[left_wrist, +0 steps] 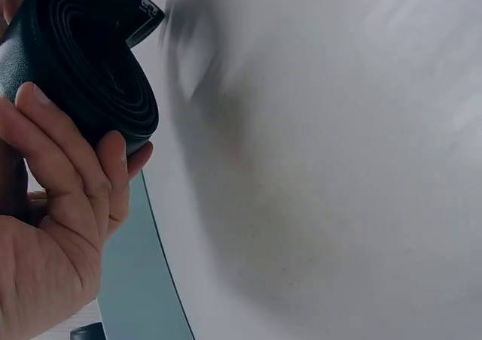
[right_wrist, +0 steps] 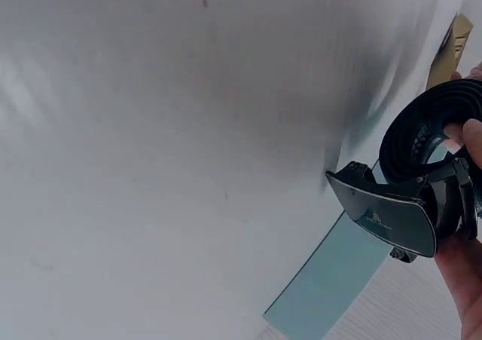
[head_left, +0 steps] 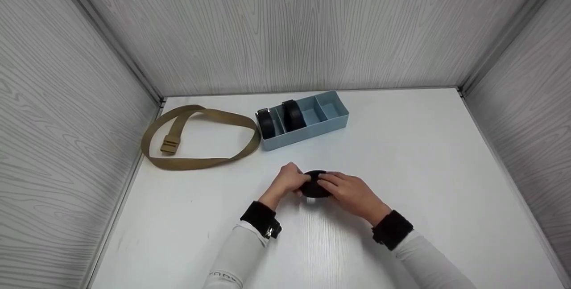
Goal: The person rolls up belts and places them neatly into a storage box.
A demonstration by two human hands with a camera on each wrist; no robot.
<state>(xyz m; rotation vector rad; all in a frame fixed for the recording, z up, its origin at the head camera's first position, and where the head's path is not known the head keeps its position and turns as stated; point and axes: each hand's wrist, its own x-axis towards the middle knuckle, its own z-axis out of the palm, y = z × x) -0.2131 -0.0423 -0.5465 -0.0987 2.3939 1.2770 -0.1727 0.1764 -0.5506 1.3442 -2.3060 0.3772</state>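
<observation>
A white table [head_left: 437, 159] is carrying two things directly on its top, and its surface is showing a soft sheen with a few small dark marks. Toward the far left, a tan belt [head_left: 192, 164] is lying in a wide, uneven loop (its buckle [head_left: 170, 144] is resting inside that loop). To the right of the belt, near the table's far edge, a blue-grey tray [head_left: 308, 134] is sitting at a slant; the belt's curve is reaching the tray's left end, though the head view is not making plain whether they are touching.
</observation>
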